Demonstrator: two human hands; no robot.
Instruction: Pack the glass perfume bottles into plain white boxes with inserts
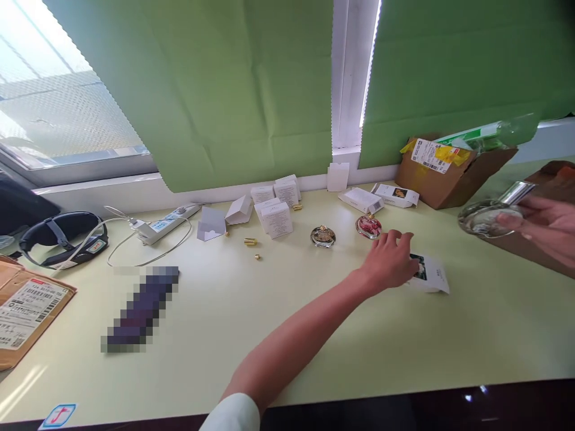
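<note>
At three o'clock, the right hand (548, 226) pinches a round glass bottle (477, 220), which could slip if held loosely; the left hand (390, 261), fingers loosely parted, might knock the red perfume bottle (368, 227) at its eleven o'clock by sweeping left.

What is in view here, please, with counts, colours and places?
round bottle: one, clear, held right
cylinder: one, silver, right
small bottles: two, dark and red, centre
gold pieces: four, gold, left of centre
white boxes: about ten, white, back and right
cardboard boxes: two, brown, right
parcel: one, brown, left
power strip: one, white, back left
headset: one, black, left
pixelated object: one, dark, left
sticker: one, multicoloured, front left
blinds: two, green, back
window: one, pale, back left
table: one, pale, foreground
left hand: one, bare, centre right
right hand: one, bare, right
</note>
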